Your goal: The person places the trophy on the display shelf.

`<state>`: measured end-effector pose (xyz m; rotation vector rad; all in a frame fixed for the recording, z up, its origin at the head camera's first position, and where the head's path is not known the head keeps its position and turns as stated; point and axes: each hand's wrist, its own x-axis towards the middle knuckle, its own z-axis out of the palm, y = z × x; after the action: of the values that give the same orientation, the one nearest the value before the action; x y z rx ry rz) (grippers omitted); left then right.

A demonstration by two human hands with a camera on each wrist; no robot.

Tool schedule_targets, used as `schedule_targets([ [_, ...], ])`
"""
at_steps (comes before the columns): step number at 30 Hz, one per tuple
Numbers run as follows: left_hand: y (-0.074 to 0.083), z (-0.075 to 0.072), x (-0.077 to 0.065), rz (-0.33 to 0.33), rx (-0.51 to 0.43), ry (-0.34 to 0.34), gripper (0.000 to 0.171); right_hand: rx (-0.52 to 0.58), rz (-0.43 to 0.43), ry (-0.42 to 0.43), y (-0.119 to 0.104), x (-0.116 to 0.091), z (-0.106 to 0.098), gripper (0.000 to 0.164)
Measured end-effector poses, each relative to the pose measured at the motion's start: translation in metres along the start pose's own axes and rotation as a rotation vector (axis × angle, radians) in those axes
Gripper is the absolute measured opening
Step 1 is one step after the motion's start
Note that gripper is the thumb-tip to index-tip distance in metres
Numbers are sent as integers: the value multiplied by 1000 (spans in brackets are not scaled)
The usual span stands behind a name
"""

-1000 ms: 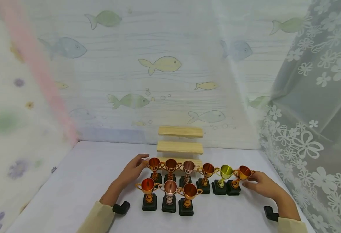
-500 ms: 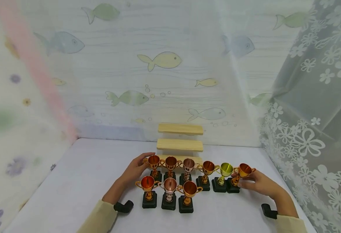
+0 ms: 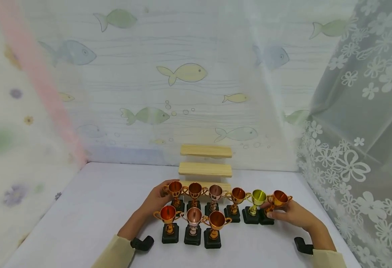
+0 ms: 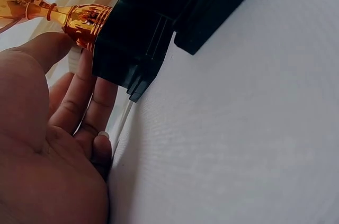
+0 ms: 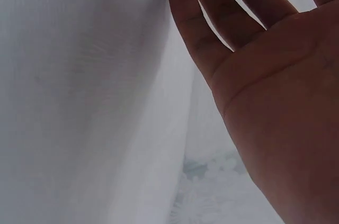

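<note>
My left hand (image 3: 155,201) is at the orange-gold trophy (image 3: 175,189) on the left end of the back row. In the left wrist view the thumb lies against its gold stem (image 4: 85,23), and the other fingers curl behind the black base (image 4: 127,44). At the row's right end, my right hand (image 3: 294,214) holds another orange-gold trophy (image 3: 279,198) around its stem, thumb in front and fingers behind. A yellow-gold trophy (image 3: 258,197) stands right beside that one. The right wrist view shows the palm and fingers (image 5: 198,33), but no trophy.
Between the end trophies stand more, including a rose-coloured trophy (image 3: 215,191). A front row has an orange-gold trophy (image 3: 168,214), a rose-coloured trophy (image 3: 194,216) and a bronze-gold trophy (image 3: 217,220). Behind them rises a stepped wooden rack (image 3: 205,169) on the white table (image 3: 115,186).
My right hand has moved left and closed around the right-end trophy's stem. My left hand has shifted slightly right, closer around the left-end trophy. The trophies keep their places.
</note>
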<state>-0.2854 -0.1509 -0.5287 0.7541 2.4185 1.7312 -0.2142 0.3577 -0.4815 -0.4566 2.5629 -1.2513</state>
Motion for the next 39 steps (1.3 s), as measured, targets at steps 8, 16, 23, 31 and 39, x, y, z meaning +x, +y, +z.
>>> schedule_targets([
  [8,7,-2,1,8,33,16,51,90,24,30,6,2,-1,35],
  [16,8,1,5,-9,38,18,50,109,75,101,4,-3,-7,43],
  [23,6,3,2,-46,45,42,47,105,82,87,-9,-5,-12,47],
  [31,9,0,-1,-94,45,57,46,41,19,242,-17,-14,-26,39],
  [39,5,-2,-2,-86,47,54,43,4,-11,364,-21,-18,-32,43],
])
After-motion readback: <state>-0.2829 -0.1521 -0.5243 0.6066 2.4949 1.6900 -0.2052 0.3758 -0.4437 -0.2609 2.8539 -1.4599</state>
